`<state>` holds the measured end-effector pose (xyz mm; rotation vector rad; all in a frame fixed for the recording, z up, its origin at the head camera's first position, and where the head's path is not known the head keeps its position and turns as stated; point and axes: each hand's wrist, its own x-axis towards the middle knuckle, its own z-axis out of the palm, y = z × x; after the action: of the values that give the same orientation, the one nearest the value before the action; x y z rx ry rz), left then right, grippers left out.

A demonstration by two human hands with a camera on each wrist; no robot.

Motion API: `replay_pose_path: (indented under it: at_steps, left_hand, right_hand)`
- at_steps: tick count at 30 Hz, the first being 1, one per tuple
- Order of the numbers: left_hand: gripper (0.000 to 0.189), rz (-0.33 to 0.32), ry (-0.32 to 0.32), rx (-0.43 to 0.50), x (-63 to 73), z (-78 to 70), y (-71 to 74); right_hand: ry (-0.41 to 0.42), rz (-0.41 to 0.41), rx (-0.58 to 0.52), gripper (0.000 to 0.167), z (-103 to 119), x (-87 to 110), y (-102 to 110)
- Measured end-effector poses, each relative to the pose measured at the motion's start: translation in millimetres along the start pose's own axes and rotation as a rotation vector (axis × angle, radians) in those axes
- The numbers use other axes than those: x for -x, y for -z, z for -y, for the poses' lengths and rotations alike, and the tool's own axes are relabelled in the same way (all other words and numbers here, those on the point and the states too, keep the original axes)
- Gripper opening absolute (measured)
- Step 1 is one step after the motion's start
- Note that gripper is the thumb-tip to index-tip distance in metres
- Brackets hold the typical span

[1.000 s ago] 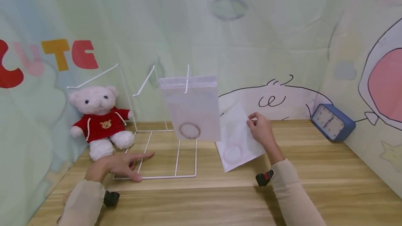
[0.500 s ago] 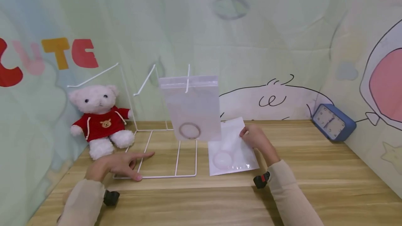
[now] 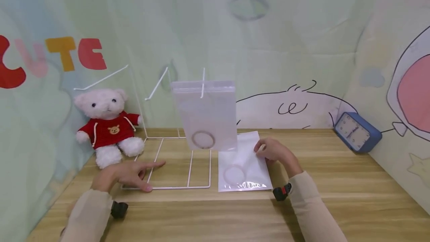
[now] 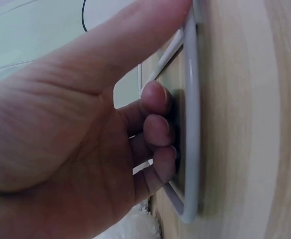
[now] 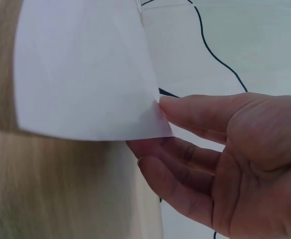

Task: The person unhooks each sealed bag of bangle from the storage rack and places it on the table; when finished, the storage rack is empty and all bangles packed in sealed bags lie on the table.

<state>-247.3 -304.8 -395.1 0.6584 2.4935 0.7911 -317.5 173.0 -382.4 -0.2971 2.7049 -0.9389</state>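
My right hand pinches the right edge of a flat white plastic bag between thumb and fingertips. A pale ring shows near the bag's shiny bottom end. In the right wrist view, one corner of the white bag bends out from the grip. My left hand rests low on the base of a white wire rack. Its index finger points straight across a base wire, and the thumb lies on the front bar; the other fingers curl loosely behind that bar. A similar bag hangs from the rack's right hook.
A white teddy bear in a red hoodie sits beside the rack, against the left wall. Two further rack arms, a left arm and a middle arm, stick forward. A blue clock stands at the right on the wooden table.
My right hand has brought the bag left and lower, turning it straighter beside the rack. The left hand stays in place on the rack's base.
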Motion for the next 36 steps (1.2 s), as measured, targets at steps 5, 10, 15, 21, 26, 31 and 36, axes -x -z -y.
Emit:
replay_pose_path:
  at_steps: [5, 10, 15, 21, 26, 31, 36]
  left_hand:
    - [0.087, 0.012, 0.004, 0.011, -0.6, -3.9, 4.0]
    - [0.087, 0.006, 0.006, 0.007, -0.4, -5.8, 4.2]
    - [0.088, 0.016, 0.002, 0.014, 0.4, -6.4, 3.7]
    - [0.089, 0.023, 0.005, 0.030, 0.7, -6.4, 2.6]
    - [0.089, 0.029, -0.005, 0.027, 0.8, -4.6, 3.7]
    - [0.090, 0.027, -0.012, 0.027, 0.8, -5.5, 4.8]
    - [0.090, 0.035, -0.004, 0.032, 0.2, -7.5, 4.3]
  right_hand:
    - [-0.035, 0.041, 0.007, 0.013, 3, 2.2, 4]
    - [-0.032, 0.067, 0.036, 0.018, 6, 6.0, 10]
    - [-0.017, 0.083, 0.019, 0.027, 7, 12.3, 19]
    - [0.041, 0.080, -0.039, 0.030, 11, 18.3, 30]
    - [0.130, 0.040, -0.073, 0.027, 16, 20.7, 37]
    - [0.237, 0.002, -0.088, 0.025, 26, 23.8, 42]
    - [0.303, -0.027, -0.093, 0.024, 38, 29.7, 41]
